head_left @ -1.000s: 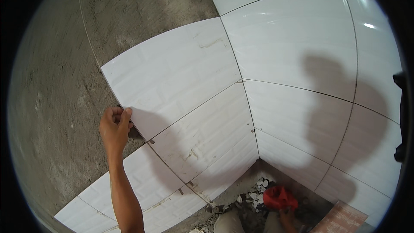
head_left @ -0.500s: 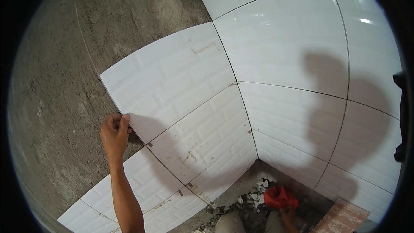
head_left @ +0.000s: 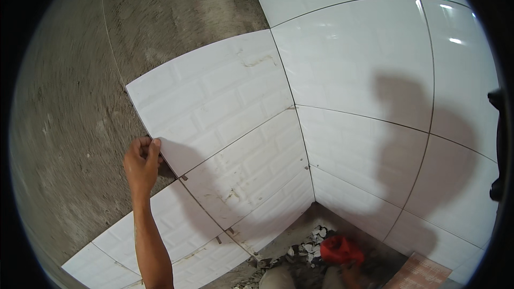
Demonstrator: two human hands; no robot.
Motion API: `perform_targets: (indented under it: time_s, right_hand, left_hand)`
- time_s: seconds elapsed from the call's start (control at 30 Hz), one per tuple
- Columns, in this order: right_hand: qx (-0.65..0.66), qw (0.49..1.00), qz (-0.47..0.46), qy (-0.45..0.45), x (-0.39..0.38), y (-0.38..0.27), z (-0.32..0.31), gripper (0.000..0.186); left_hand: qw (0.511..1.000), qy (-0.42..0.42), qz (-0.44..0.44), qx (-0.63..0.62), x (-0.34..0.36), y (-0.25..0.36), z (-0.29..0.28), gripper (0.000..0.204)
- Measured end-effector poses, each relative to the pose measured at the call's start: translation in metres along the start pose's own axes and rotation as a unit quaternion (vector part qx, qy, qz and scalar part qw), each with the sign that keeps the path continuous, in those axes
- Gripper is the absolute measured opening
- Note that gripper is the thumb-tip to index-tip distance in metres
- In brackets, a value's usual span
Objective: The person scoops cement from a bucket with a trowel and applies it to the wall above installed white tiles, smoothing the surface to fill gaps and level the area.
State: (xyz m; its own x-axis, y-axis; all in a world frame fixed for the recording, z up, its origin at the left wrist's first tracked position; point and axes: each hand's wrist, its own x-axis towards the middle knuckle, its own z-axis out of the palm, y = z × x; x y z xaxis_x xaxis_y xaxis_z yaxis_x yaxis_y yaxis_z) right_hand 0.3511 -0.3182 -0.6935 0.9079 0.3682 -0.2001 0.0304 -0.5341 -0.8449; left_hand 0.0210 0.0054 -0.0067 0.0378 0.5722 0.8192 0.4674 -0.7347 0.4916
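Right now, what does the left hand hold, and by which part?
The left hand grips the upper white wall tile at its lower left edge.

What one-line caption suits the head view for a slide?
Left hand grips the lower-left edge of a white wall tile set against bare cement wall beside tiled corner.

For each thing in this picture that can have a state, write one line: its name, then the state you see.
Left hand: fingers curled on the top tile's left edge.
Top tile: against the wall, lower left edge held.
Bare cement wall: untiled.
Right wall tiles: glossy, shadowed.
Red cloth: crumpled on the floor.
Rubble: broken pieces in the corner.
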Motion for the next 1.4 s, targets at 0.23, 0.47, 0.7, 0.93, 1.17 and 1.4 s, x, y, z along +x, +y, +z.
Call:
perform_targets:
  time_s: [0.23, 0.47, 0.7, 0.93, 1.17, 1.4]
  right_hand:
    - [-0.085, 0.992, -0.081, -0.043, 0.008, 0.02, 0.007, 0.059]
    - [-0.168, 0.977, -0.11, -0.073, -0.024, -0.018, 0.001, 0.061]
    - [-0.159, 0.975, -0.15, 0.023, 0.0, -0.018, -0.002, 0.057]
    - [-0.32, 0.938, -0.134, -0.012, 0.072, -0.007, 0.004, 0.05]
    - [-0.279, 0.958, 0.005, -0.062, 0.067, 0.027, -0.009, 0.039]
    - [-0.095, 0.988, 0.089, -0.085, 0.019, 0.021, -0.027, 0.032]
  left_hand:
    - [1.0, 0.002, 0.024, 0.012, -0.003, -0.004, -0.002, 0.027]
    - [0.996, 0.02, 0.056, 0.063, -0.006, -0.006, 0.0, 0.027]
    - [0.997, 0.011, 0.058, 0.041, -0.011, -0.007, -0.002, 0.033]
    - [0.997, -0.01, 0.05, 0.061, -0.009, -0.007, -0.004, 0.039]
    - [0.995, 0.002, 0.053, 0.083, -0.007, -0.014, 0.0, 0.048]
    - [0.996, 0.016, 0.044, 0.074, -0.008, -0.019, 0.002, 0.053]
